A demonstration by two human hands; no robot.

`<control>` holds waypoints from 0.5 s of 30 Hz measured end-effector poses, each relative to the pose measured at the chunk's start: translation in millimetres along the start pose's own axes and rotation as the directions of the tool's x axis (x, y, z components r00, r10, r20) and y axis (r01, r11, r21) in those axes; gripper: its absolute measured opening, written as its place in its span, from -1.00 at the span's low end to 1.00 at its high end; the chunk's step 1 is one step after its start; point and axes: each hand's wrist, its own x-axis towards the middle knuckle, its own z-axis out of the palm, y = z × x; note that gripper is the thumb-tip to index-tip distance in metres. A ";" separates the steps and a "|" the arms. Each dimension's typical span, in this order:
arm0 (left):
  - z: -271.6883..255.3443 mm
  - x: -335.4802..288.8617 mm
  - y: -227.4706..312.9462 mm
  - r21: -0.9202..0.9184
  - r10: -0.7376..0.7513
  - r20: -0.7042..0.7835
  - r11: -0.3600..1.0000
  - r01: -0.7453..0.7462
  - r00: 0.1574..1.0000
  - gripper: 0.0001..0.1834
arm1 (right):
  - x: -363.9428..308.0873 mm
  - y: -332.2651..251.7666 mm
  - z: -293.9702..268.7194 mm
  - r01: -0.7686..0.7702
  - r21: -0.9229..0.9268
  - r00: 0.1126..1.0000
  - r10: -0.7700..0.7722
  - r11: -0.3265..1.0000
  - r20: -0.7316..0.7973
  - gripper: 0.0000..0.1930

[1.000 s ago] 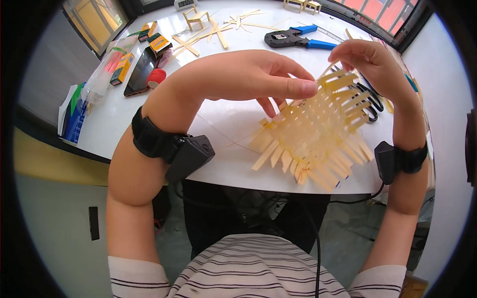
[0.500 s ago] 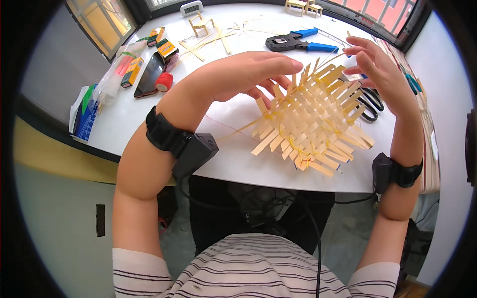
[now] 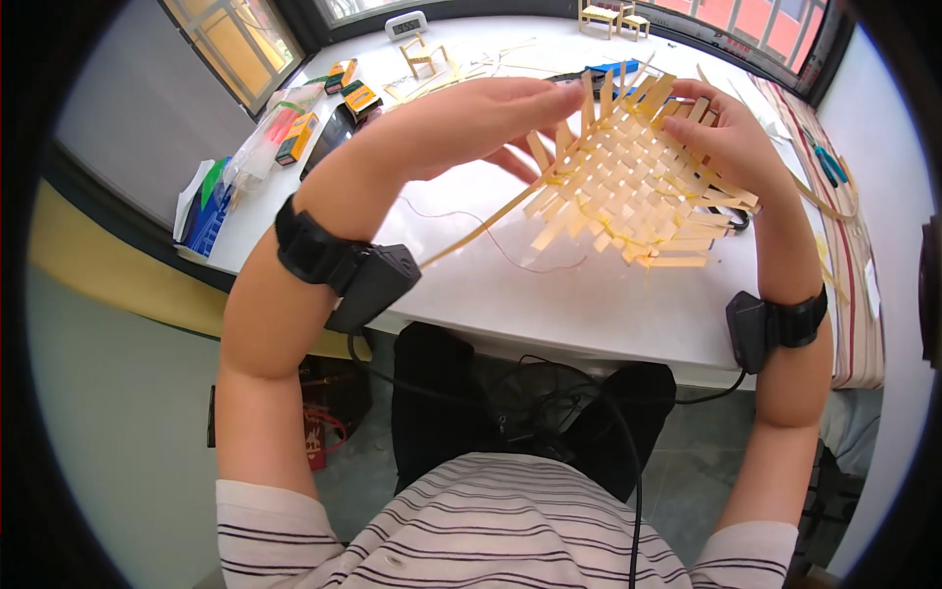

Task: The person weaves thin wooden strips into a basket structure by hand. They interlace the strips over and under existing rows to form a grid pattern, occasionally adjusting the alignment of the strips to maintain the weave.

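A woven mat of pale flat strips (image 3: pixel 633 182), its loose strip ends sticking out all round and yellow ties near its edges, is tilted up above the table. At its left edge my left hand (image 3: pixel 510 113) is closed on it, thumb on top and some fingertips behind. My right hand (image 3: pixel 731 133) grips its far right edge, with the thumb on the front and fingers bent over the strip ends. A long yellowish strip (image 3: pixel 481 228) slants from the mat's left corner toward my left wrist strap. Fingertips behind the mat are hidden.
Pliers with blue handles (image 3: pixel 618 69) lie partly hidden behind the mat. Thin red thread (image 3: pixel 510 257) curls on the white table (image 3: pixel 461 285). Small yellow boxes (image 3: pixel 297 139) and a plastic bag (image 3: pixel 257 147) are at left; a tiny chair (image 3: pixel 424 57) stands behind loose strips. Striped cloth (image 3: pixel 852 304) lies right.
The mat has moved up and away from me, tilting more. My right hand, earlier spread apart at its far right, has closed on the edge. The view has shifted slightly.
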 end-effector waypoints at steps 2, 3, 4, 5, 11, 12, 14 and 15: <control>-12.9 -11.3 -1.6 0.165 -0.068 0.087 0.985 0.053 0.994 -0.43 | 2.9 6.9 -9.6 0.025 -0.077 0.999 -0.028 0.997 -0.032 -0.43; -21.5 -21.0 0.9 0.263 -0.114 0.178 0.963 0.064 0.977 -0.46 | 2.9 3.6 -13.1 0.029 -0.113 0.999 -0.033 0.993 -0.037 -0.45; -32.3 -29.7 -0.4 0.279 -0.132 0.259 0.959 0.056 0.957 -0.47 | 3.5 3.1 -15.8 0.032 -0.148 0.998 -0.038 0.988 -0.042 -0.46; -43.8 -35.4 -1.2 0.293 -0.141 0.345 0.955 0.036 0.928 -0.48 | 3.7 6.0 -22.2 0.052 -0.107 0.997 -0.058 0.993 -0.051 -0.46; -59.2 -68.8 -12.6 0.129 -0.148 0.328 0.985 0.111 0.933 -0.40 | 9.8 16.4 -34.9 0.085 0.056 0.996 -0.084 0.995 -0.021 -0.46; -54.0 -70.8 -16.0 0.082 -0.131 0.340 0.991 0.109 0.931 -0.41 | 10.3 16.3 -35.3 0.087 0.059 0.996 -0.087 0.994 -0.006 -0.45; -52.5 -72.7 -21.4 0.038 -0.159 0.368 0.987 0.156 0.916 -0.46 | 10.3 16.1 -35.9 0.088 0.060 0.996 -0.090 0.994 0.020 -0.45; -56.1 -74.7 -24.9 0.068 -0.180 0.354 0.984 0.166 0.918 -0.48 | 10.3 16.2 -35.5 0.087 0.071 0.996 -0.089 0.994 0.024 -0.45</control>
